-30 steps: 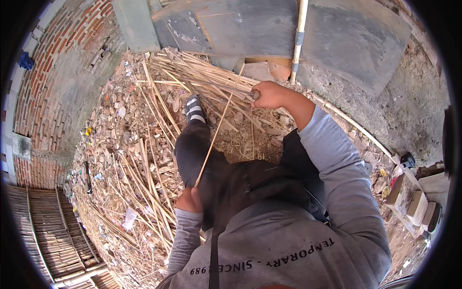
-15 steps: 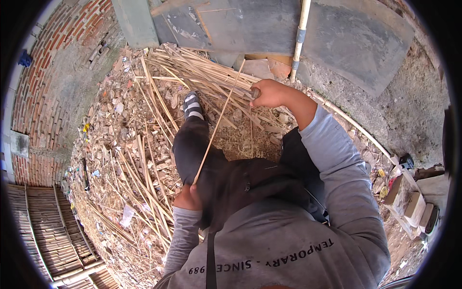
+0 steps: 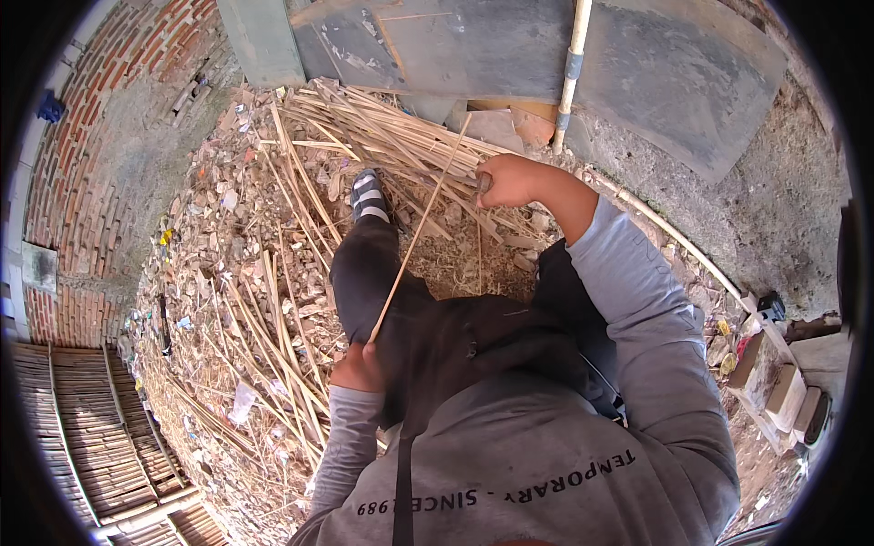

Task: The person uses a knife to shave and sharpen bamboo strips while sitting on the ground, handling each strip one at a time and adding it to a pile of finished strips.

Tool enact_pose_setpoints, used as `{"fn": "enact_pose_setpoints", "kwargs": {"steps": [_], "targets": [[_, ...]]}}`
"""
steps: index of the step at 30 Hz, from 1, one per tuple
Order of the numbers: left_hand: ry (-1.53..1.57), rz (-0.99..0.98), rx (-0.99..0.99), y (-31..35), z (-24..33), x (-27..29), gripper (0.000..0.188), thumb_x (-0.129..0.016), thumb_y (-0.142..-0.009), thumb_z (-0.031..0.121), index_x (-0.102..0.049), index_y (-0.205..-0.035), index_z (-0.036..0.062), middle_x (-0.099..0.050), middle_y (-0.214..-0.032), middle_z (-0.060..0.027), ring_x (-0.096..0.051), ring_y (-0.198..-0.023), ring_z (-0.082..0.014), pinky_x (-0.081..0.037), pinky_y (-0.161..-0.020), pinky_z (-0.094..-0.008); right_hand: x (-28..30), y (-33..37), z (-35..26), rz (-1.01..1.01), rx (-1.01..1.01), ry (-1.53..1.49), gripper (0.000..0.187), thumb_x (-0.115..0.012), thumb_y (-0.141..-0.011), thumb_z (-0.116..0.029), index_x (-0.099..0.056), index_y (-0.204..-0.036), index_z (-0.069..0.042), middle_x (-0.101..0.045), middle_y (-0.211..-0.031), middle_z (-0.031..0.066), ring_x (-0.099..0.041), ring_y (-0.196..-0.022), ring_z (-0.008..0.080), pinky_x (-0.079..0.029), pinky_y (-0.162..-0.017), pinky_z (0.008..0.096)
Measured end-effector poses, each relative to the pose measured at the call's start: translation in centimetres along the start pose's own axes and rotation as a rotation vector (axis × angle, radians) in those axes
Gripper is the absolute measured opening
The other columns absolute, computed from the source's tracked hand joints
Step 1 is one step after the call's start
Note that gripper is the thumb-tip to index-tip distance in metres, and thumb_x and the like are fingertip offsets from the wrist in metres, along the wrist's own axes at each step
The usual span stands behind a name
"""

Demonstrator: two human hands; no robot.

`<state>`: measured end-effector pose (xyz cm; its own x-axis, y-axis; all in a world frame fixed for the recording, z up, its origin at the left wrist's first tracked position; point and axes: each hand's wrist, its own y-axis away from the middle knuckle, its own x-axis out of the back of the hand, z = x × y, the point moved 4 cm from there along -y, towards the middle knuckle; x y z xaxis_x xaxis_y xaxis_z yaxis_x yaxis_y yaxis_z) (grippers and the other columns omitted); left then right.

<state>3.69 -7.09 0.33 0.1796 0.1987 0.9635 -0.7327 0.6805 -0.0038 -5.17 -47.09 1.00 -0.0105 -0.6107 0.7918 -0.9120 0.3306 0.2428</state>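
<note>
My pale strip (image 3: 403, 267) slants from beside the left leg (image 3: 364, 264) toward the far side, its far end free. My left hand (image 3: 359, 369) has its fingers curled around the strip's near part, low by the thigh, presumably so the body can steady it. My right hand (image 3: 510, 179), farther out, has its fingers wrapped around a brownish handle (image 3: 482, 184); whatever extends from it I can't make out clearly. Beyond lies a pile of strips (image 3: 382, 123), roughly aligned, probably for easy reach, before grey panels (image 3: 455, 55).
</note>
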Motion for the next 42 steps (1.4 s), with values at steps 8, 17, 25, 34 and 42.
{"fn": "enact_pose_setpoints", "kwargs": {"steps": [8,17,25,34,42], "targets": [[-0.003,-0.062,0.022,-0.2,1.0,0.6,0.036,-0.043,-0.097,0.035,-0.055,-0.085,0.0037,-0.061,-0.068,-0.0258,-0.061,-0.067,-0.0465,-0.047,-0.06,-0.055,-0.3,2.1,-4.0,-0.114,0.06,0.242,0.033,-0.07,-0.069,-0.028,-0.068,-0.095,-0.008,-0.067,-0.087,0.0164,-0.064,-0.087,0.0332,-0.05,-0.074,0.0431],[-0.013,-0.014,0.017,0.1,1.0,0.5,0.035,-0.044,-0.097,0.035,-0.052,-0.082,0.0046,-0.06,-0.066,-0.0251,-0.06,-0.065,-0.0463,-0.045,-0.057,-0.0548,-1.0,1.2,-2.6,0.026,0.058,0.184,0.036,-0.069,-0.069,-0.025,-0.068,-0.098,-0.004,-0.067,-0.089,0.0185,-0.064,-0.086,0.0358,-0.051,-0.075,0.0429],[0.011,0.003,-0.019,-0.1,1.6,0.9,0.033,-0.047,-0.096,0.034,-0.051,-0.081,0.0049,-0.058,-0.063,-0.0242,-0.059,-0.061,-0.0458,-0.044,-0.054,-0.0543,-0.3,-0.1,0.5,-0.02,-0.053,0.006,0.028,-0.065,-0.07,-0.021,-0.069,-0.094,-0.007,-0.067,-0.087,0.0156,-0.064,-0.085,0.0335,-0.051,-0.073,0.043],[0.017,0.014,-0.004,0.3,1.3,0.8,0.034,-0.047,-0.096,0.035,-0.052,-0.081,0.0049,-0.058,-0.062,-0.0241,-0.058,-0.061,-0.0458,-0.043,-0.053,-0.0546,-1.5,1.2,-3.7,-0.03,0.186,0.219,0.037,-0.072,-0.071,-0.03,-0.065,-0.093,0.0,-0.066,-0.085,0.0189,-0.064,-0.084,0.0339,-0.05,-0.073,0.0445],[0.061,0.071,-0.019,0.3,1.3,0.8,0.036,-0.045,-0.096,0.037,-0.052,-0.082,0.0047,-0.056,-0.059,-0.0244,-0.056,-0.058,-0.0473,-0.042,-0.052,-0.055,-0.3,0.2,-1.0,0.126,0.086,0.074,0.034,-0.068,-0.068,-0.023,-0.067,-0.096,-0.004,-0.066,-0.083,0.0173,-0.065,-0.084,0.0318,-0.05,-0.073,0.042]]}}
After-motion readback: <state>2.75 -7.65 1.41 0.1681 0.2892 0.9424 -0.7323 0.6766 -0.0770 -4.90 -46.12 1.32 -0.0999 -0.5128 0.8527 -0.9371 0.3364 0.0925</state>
